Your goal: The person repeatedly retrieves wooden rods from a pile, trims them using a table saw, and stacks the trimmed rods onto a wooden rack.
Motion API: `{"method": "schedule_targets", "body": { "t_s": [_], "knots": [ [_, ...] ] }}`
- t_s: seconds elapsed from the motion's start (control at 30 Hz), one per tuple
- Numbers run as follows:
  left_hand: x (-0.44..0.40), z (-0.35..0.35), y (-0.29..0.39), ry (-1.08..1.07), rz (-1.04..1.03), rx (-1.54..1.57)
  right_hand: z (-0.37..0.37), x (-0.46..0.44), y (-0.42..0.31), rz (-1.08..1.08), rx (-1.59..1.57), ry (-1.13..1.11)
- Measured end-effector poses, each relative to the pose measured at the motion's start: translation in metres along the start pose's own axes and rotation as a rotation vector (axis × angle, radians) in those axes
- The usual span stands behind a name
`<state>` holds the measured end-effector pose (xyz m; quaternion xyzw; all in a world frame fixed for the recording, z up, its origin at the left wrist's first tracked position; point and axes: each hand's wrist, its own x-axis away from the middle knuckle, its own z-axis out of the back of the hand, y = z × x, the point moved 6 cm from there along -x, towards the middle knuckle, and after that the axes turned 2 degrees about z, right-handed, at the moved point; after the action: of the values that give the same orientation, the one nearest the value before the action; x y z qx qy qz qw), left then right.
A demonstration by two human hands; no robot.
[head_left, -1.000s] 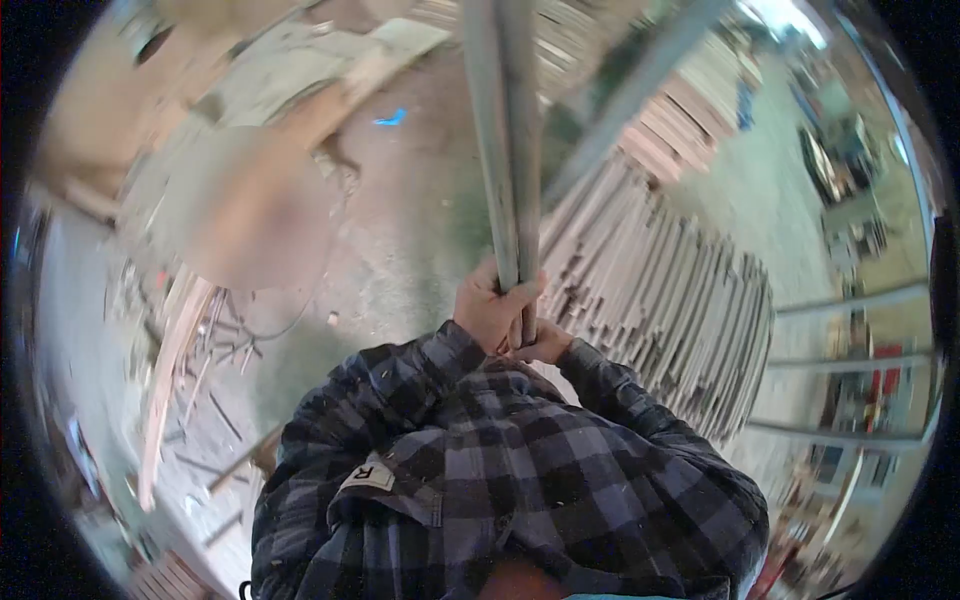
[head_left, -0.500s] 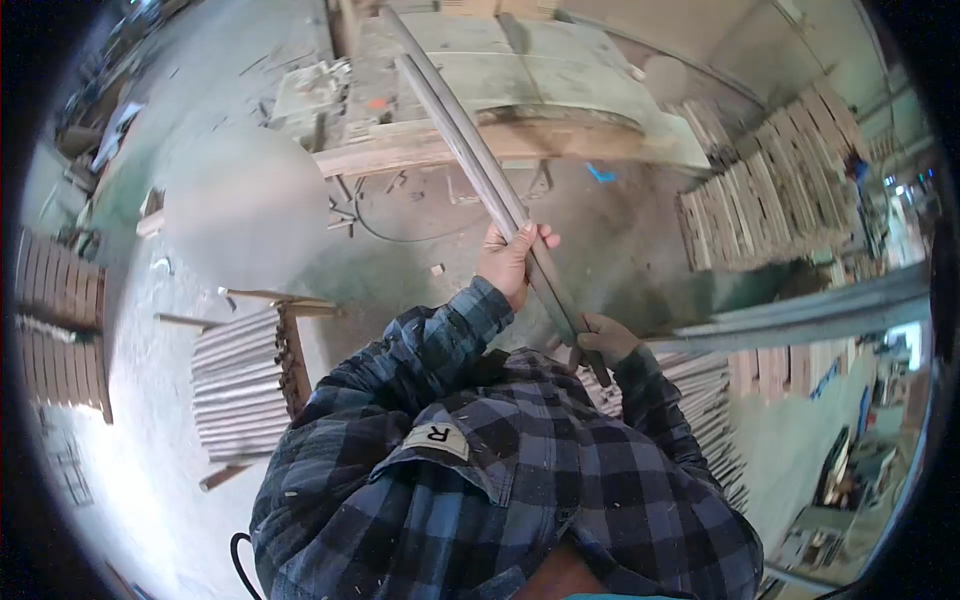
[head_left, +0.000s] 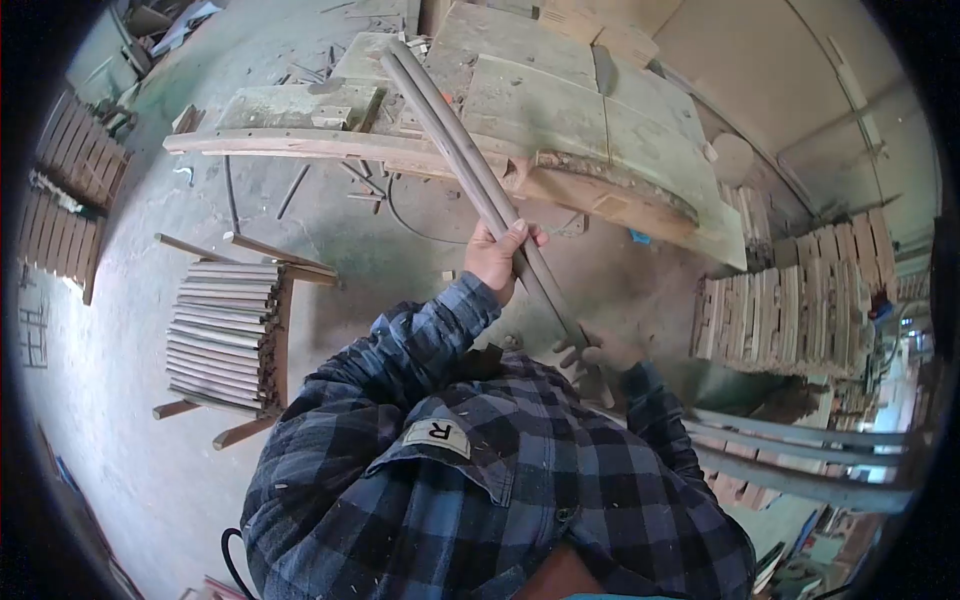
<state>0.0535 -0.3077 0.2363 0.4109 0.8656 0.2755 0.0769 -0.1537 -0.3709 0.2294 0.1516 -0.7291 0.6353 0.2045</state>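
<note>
Two long round grey-brown wooden poles (head_left: 455, 140) lie side by side, slanting from the bench at upper left down toward my body. My left hand (head_left: 495, 258) is closed around both near their middle, thumb on top. At their lower end is my right hand (head_left: 612, 350), blurred. Its fingers look spread around the pole ends and reach past them on the left; whether they touch is unclear.
A dusty workbench (head_left: 550, 110) with a thick wooden front edge stands ahead. On the left, a stack of round poles (head_left: 222, 335) rests on a wooden frame. Slatted wood stacks (head_left: 785, 325) stand at right. Long grey bars (head_left: 800, 445) extend beside my right arm.
My view has shifted, showing more of the bench's left side. My left hand keeps hold of the poles. The right hand's fingers have spread at the lower ends.
</note>
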Motion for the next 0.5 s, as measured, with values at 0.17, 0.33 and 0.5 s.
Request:
{"method": "schedule_targets", "body": {
  "t_s": [0.17, 0.33, 0.5],
  "knots": [
    [-0.032, -0.032, -0.046, 0.052, -0.018, -0.004, 0.047, -0.027, -0.044, -0.116, 0.103, 0.019],
    [-0.083, -0.059, -0.06, 0.043, 0.012, 0.102, 0.131, -0.022, -0.025, -0.179, 0.012, -0.088],
    [-0.123, -0.057, -0.013, 0.083, -0.096, 0.145, 0.184, -0.012, -0.033, -0.315, 0.02, -0.21]
  ]
}}
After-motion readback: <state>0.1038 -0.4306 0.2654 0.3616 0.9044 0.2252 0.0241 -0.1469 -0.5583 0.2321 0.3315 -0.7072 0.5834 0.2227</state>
